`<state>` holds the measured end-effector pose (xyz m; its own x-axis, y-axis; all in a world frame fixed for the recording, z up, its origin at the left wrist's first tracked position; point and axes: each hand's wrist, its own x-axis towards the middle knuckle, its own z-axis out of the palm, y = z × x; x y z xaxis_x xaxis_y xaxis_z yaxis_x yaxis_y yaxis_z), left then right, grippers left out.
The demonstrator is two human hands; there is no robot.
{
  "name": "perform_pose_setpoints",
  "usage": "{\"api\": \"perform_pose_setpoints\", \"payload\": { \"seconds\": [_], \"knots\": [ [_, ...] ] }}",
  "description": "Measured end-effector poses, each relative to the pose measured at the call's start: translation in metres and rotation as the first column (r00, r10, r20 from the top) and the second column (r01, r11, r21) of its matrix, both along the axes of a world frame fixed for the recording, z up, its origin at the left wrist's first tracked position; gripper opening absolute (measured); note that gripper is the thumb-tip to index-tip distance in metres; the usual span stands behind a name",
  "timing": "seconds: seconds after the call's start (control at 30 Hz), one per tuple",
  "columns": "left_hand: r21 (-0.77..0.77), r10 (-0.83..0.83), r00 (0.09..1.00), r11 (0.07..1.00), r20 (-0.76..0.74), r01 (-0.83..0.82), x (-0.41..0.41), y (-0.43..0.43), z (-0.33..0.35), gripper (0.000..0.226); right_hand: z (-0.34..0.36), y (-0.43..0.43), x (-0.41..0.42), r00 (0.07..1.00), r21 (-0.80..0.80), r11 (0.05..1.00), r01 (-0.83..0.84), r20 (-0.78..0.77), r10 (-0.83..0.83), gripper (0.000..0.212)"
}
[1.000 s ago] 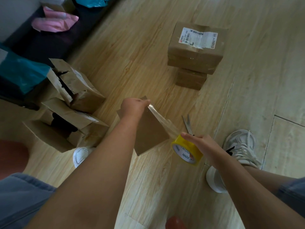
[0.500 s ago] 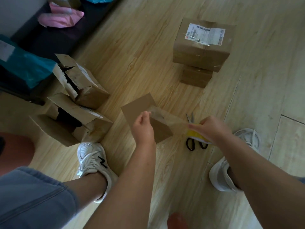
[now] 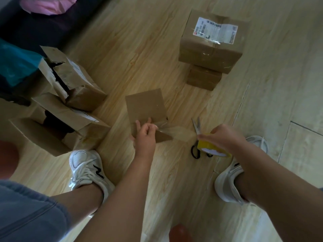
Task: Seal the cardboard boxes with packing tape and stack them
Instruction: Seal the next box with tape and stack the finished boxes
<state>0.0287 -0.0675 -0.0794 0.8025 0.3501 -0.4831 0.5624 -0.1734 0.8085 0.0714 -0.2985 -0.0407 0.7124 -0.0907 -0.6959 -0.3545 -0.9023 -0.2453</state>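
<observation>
Head view: a small box of plain brown cardboard sits on the wooden floor between the person's feet and serves as the reference here. Its flaps are down, so what it holds is hidden. The left hand rests on the near part of the small box, fingers curled, pinching the end of a strip of tape against the cardboard. The clear strip runs taut to the right of the small box to a yellow tape roll, which the right hand grips from above with its fingers wrapped over the roll.

Just right of the small box, under the strip, lie scissors with black handles, partly covered by the roll.

Beyond the small box and to its right stands a stack of 2 closed boxes: the top box, taped shut and bearing a white shipping label, overhangs the smaller lower box.

Left of the small box are 2 unsealed boxes. The far open box has torn flaps standing up and a dark gap inside. The near open box holds something black; what it is cannot be told.

A white left shoe is near-left of the small box, a white right shoe near-right
</observation>
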Motion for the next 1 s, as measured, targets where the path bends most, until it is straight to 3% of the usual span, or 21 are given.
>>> {"api": "perform_pose_setpoints", "payload": {
  "seconds": [0.1,0.2,0.33,0.43,0.53,0.63,0.83,1.0],
  "knots": [
    [-0.119,-0.099,0.995,0.988,0.002,0.098,0.020,0.017,-0.002,0.035,-0.001,0.002,0.001,0.996,0.020,1.000,-0.022,-0.083,0.024,0.058],
    [-0.116,-0.178,0.984,0.977,-0.006,0.177,0.036,0.024,0.008,0.035,-0.004,0.003,-0.002,0.989,0.066,0.998,0.006,-0.147,0.003,0.057],
    [-0.109,-0.039,0.999,0.993,0.023,0.041,0.047,0.024,0.027,0.008,-0.005,0.002,-0.001,0.989,0.122,0.991,0.060,-0.139,-0.043,0.059],
    [0.098,0.028,0.997,0.995,0.075,-0.035,0.045,0.017,0.027,0.011,-0.003,0.005,0.005,0.993,0.141,0.987,0.076,-0.103,-0.061,0.063],
    [0.299,0.152,0.976,0.935,0.155,-0.193,0.042,0.013,0.019,0.019,0.001,0.013,0.018,0.997,0.117,0.992,0.052,-0.061,-0.045,0.066],
    [0.338,0.213,0.966,0.907,0.149,-0.253,0.039,0.011,0.014,0.029,0.005,0.017,0.039,1.000,0.084,0.996,-0.005,0.002,0.005,0.070],
    [0.511,0.144,0.989,0.849,0.018,-0.133,0.030,-0.001,0.007,0.031,0.003,0.020,0.079,0.969,-0.193,0.953,-0.234,0.037,0.245,0.078],
    [0.527,0.208,0.978,0.833,-0.018,-0.167,0.032,-0.004,0.000,0.029,-0.001,0.034,0.093,0.940,-0.277,0.908,-0.314,0.045,0.338,0.065]
  ]
}}
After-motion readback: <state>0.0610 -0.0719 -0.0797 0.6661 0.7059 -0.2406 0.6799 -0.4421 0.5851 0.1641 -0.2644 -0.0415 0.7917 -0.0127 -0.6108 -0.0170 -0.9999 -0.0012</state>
